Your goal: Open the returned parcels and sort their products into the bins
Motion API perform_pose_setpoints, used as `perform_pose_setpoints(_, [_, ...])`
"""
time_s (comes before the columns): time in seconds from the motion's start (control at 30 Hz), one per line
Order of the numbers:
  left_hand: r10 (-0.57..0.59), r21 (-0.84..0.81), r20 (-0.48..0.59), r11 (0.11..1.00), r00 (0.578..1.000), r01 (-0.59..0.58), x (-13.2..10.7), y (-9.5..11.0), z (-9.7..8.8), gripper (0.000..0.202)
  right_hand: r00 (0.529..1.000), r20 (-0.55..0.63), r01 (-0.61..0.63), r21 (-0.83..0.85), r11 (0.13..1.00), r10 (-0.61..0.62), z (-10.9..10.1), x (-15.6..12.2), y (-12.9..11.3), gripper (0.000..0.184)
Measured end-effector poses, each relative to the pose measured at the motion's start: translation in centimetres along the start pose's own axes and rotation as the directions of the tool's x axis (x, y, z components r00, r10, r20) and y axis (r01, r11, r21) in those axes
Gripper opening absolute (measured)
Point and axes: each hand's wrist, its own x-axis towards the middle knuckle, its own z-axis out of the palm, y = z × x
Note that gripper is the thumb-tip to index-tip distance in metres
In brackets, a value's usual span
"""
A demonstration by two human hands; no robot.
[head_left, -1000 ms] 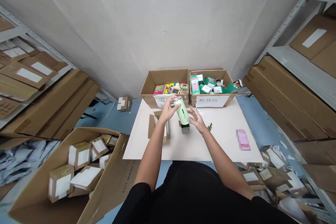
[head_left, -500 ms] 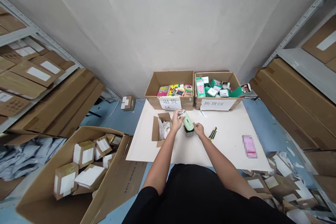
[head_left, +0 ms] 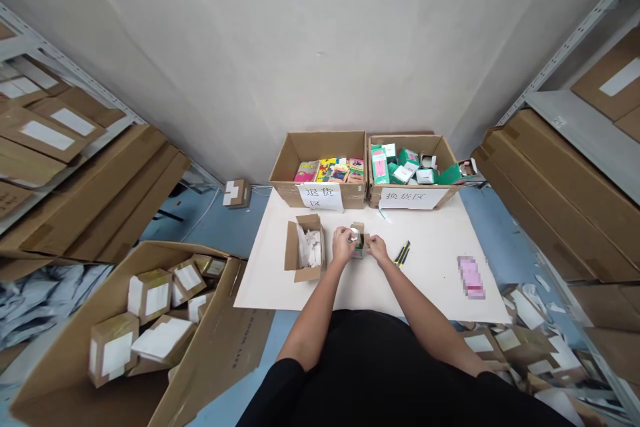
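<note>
In the middle of the white table (head_left: 280, 293), a small green product box (head_left: 359, 254) stands with its top flaps up. The light green bottle (head_left: 355, 235) is now mostly down inside it, its silvery lid showing at the opening. My left hand (head_left: 343, 244) has its fingers closed around the lid end. At the box's right side, my right hand (head_left: 377, 247) pinches a flap. An opened brown carton (head_left: 309, 274) with crumpled white paper (head_left: 313, 248) sits left of my left hand. Black-and-yellow utility knives (head_left: 403, 254) lie right of my right hand.
Behind stand two cardboard boxes: the left box (head_left: 357, 197) holds colourful booklets, the right box (head_left: 453, 195) green-and-white packages. A blurred pink item (head_left: 471, 277) lies at the table's right. A big carton (head_left: 55, 363) of parcels stands lower left. Shelves (head_left: 575, 121) flank both sides.
The bottle has gone from tilted above the small box to mostly inside it, with my left hand following it down. My right hand stays at the box's side. The view has shifted slightly.
</note>
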Motion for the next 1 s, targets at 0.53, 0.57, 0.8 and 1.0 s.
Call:
perform_pose_setpoints(0.53, [-0.277, -0.394, 0.259, 0.844, 0.925, 0.363, 1.3, -6.1, 0.6, 0.037, 0.988, 0.128, 0.093, -0.027, 0.995, -0.088, 0.6, -1.3, -1.0, 0.018])
perform_pose_setpoints(0.57, [-0.257, -0.407, 0.271, 0.842, 0.928, 0.352, 1.4, -5.8, 0.8, 0.037, 0.982, 0.172, 0.086, -0.031, 0.996, -0.08, 0.6, -1.5, -1.0, 0.017])
perform_pose_setpoints(0.8, [-0.124, -0.42, 0.243, 0.881, 0.962, 0.22, 0.1, -5.2, -0.1, 0.044, 0.985, 0.099, 0.136, 0.069, 0.988, -0.143, -1.6, -2.6, -0.2, 0.036])
perform_pose_setpoints(1.0, [-0.078, -0.31, 0.276, 0.936, 0.958, 0.165, -1.5, -4.7, -0.9, 0.043, 0.96, 0.113, 0.254, 0.023, 0.967, -0.255, -2.2, -3.2, -0.3, 0.034])
